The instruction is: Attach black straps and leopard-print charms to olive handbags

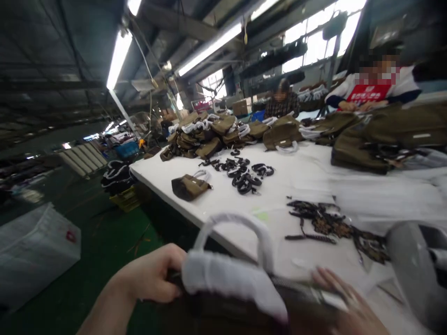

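Note:
A dark handbag [216, 316] with a zipper along its top is close in front of me, its lower part cut off by the frame. White wrapping covers its handles [230, 279], one arching up and the other folded over the front. My left hand [153, 274] is closed on the bag's left top corner, thumb on the near side. At the right end of the zipped edge, my right hand [352, 302] grips the bag with its fingers reaching over the rim; motion blurs it.
A white table [216, 209] holds a small olive bag [190, 186], black straps [244, 174], patterned straps [324, 221] and piled olive bags [223, 130]. A grey machine part [412, 270] stands at right. Two people sit beyond. A white bin [38, 256] is on the left floor.

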Motion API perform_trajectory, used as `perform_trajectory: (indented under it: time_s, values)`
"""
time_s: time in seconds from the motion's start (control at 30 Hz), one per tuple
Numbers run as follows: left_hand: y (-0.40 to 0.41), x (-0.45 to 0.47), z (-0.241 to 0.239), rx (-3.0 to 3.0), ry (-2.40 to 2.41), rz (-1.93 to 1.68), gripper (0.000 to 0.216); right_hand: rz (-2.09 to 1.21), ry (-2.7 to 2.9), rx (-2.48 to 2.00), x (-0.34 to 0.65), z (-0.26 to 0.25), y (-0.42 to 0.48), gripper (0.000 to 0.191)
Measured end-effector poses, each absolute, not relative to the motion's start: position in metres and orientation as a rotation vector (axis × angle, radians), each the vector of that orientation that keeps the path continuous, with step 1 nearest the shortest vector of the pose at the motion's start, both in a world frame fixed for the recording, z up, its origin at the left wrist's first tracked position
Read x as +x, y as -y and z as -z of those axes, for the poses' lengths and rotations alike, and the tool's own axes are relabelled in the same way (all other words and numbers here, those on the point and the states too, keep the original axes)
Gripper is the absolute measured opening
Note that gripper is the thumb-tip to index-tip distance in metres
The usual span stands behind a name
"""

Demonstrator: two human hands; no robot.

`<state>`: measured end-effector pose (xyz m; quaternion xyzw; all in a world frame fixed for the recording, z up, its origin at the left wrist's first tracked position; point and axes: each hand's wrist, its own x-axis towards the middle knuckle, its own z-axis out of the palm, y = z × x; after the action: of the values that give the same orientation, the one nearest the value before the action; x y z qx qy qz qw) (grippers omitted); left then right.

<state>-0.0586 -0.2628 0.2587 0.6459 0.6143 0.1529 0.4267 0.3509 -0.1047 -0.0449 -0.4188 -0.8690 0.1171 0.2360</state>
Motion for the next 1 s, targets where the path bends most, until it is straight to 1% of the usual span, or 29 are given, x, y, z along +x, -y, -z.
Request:
perform_trajectory:
  time_s: [0.07, 0.17, 0.23, 0.3, 0.37, 0.43, 0.6, 0.67, 0.77, 0.93, 0.97, 1.0]
  values:
    - [0.273, -0.033, -0.218, 1.636, -1.389, -0.268, 0.015, -0.33, 2.355, -1.229, 0.353, 0.036, 0.105, 0.058]
    - [0.275, -0.002, -0.156, 1.529, -1.386, -0.242, 0.018, -0.494, 2.159, -1.292, 0.352, 0.001, 0.112, 0.047]
    - [0.269, 0.012, -0.129, 1.365, -1.387, -0.216, 0.015, -0.6, 2.073, -1.328, 0.351, -0.03, 0.125, 0.042]
    - [0.259, 0.021, -0.116, 1.277, -1.335, -0.207, 0.016, -0.642, 2.085, -1.299, 0.349, -0.057, 0.141, 0.039]
    - [0.249, 0.024, -0.113, 1.298, -1.314, -0.25, 0.026, -0.668, 2.12, -1.266, 0.349, -0.074, 0.158, 0.038]
    - [0.242, 0.024, -0.115, 1.33, -1.333, -0.304, 0.032, -0.766, 2.121, -1.269, 0.349, -0.08, 0.169, 0.039]
    - [0.241, 0.021, -0.114, 1.234, -1.334, -0.327, 0.047, -1.311, 1.942, -1.219, 0.343, -0.072, 0.179, 0.049]
    - [0.244, 0.021, -0.108, 1.203, -1.366, -0.367, 0.049, -1.428, 1.76, -1.26, 0.339, -0.068, 0.18, 0.053]
    - [0.248, 0.02, -0.1, 1.181, -1.424, -0.436, 0.048, -1.431, 1.736, -1.302, 0.333, -0.067, 0.186, 0.05]
    - [0.255, 0.023, -0.102, 1.198, -1.5, -0.478, 0.04, -1.277, 2.21, -1.065, 0.324, -0.073, 0.199, 0.03]
    - [0.257, 0.025, -0.105, 1.222, -1.506, -0.469, 0.039, -1.251, 2.292, -1.022, 0.321, -0.077, 0.203, 0.03]
    - [0.258, 0.028, -0.109, 1.26, -1.517, -0.451, 0.038, -1.241, 2.364, -0.989, 0.316, -0.082, 0.206, 0.034]
